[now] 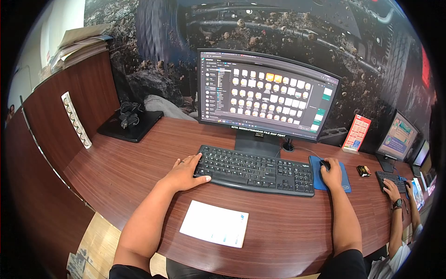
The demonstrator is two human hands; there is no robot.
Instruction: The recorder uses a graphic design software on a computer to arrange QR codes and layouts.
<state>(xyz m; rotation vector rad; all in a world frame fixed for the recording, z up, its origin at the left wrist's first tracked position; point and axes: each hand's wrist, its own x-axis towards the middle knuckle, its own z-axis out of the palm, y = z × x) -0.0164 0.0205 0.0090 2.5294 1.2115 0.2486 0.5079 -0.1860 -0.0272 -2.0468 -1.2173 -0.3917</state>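
My left hand (pixel 188 174) lies at the left end of a black keyboard (pixel 251 170), thumb stretched along its front corner and fingers apart, holding nothing. A black computer mouse (pixel 325 164) sits under my right hand (pixel 331 176), with the fingers curved over it. Beneath the mouse is a blue mouse pad (pixel 344 179). Behind the keyboard stands a monitor (pixel 267 95) showing a window of file icons over a chat page. A white paper pad (pixel 214 224) lies on the desk between my forearms.
On the wooden desk (pixel 283 218), a black laptop (pixel 149 125) with a coiled cable (pixel 130 114) rests at the back left, near a white power strip (pixel 76 120). A red-and-white stand card (pixel 357 133) and a small black box (pixel 364 171) are right. Beyond, another person's hand (pixel 391 189) touches a second keyboard.
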